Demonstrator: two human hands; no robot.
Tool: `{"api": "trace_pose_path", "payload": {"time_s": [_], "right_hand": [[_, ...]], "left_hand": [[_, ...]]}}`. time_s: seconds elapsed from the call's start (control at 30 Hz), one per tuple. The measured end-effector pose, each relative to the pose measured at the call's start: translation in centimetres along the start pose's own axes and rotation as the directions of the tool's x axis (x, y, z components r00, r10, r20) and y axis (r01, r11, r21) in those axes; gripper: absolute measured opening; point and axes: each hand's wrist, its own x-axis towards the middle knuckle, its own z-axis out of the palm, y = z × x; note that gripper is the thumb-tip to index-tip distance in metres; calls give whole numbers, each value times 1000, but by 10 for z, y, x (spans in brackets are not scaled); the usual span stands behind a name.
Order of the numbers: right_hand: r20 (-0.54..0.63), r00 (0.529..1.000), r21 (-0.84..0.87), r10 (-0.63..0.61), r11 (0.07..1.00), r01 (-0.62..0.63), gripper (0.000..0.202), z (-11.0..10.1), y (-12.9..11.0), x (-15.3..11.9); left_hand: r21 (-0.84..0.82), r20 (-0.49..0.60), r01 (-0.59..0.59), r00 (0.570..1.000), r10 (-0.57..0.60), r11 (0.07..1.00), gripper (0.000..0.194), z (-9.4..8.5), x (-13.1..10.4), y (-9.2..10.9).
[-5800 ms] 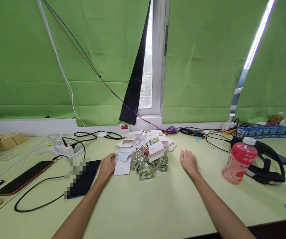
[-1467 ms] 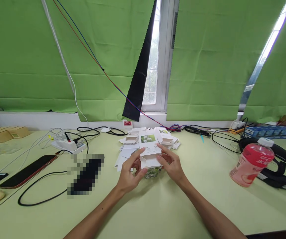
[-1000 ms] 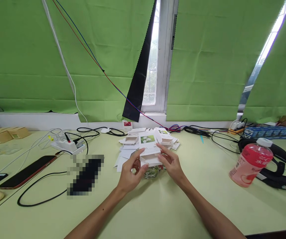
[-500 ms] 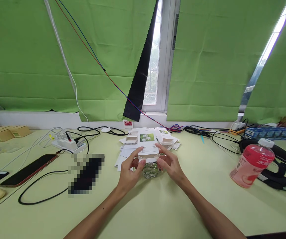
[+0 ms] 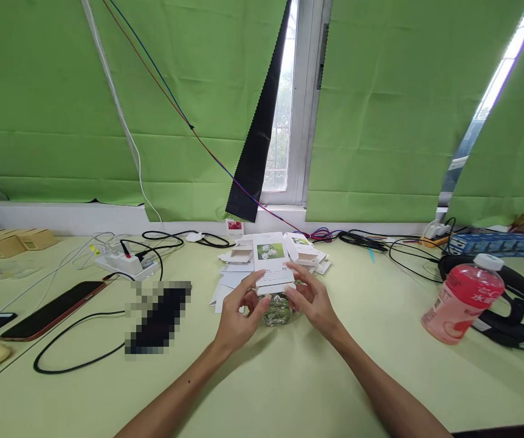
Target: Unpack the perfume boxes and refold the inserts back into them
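A small white cardboard box [image 5: 271, 251] printed with white flowers on green is held between my two hands, its near end toward me. My left hand [image 5: 242, 309] grips the box's left edge with thumb and fingers. On the opposite edge, my right hand [image 5: 313, 299] has the same kind of grip. Just below the near end, a clear glass object [image 5: 277, 311] with green tints rests on the table; the hands and box hide part of it. Behind and beside the held box lies a pile of flat and partly folded white cartons [image 5: 232, 274].
At right, a pink drink bottle [image 5: 463, 299] stands before a black headset [image 5: 517, 322]. A power strip [image 5: 127, 264] with cables, a red-edged phone [image 5: 55, 310] and a blurred dark object [image 5: 159, 317] lie at left. Brown boxes [image 5: 9, 243] sit at the far left.
The near end of the box has tipped downward, so its end flap shows as a thinner strip. Both hands keep hold and have barely moved.
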Motion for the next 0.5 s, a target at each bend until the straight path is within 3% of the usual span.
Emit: {"api": "trace_pose_path", "payload": {"time_s": [0.23,0.5], "right_hand": [[9,1000,40,-16,999,16,49,-1,-1,1],[5,1000,6,-16,1000,16,51,0,-1,0]], "left_hand": [[41,-10,-10,1000,10,999,45,2,0,4],[-40,-4,19,1000,-19,999,45,2,0,11]]}}
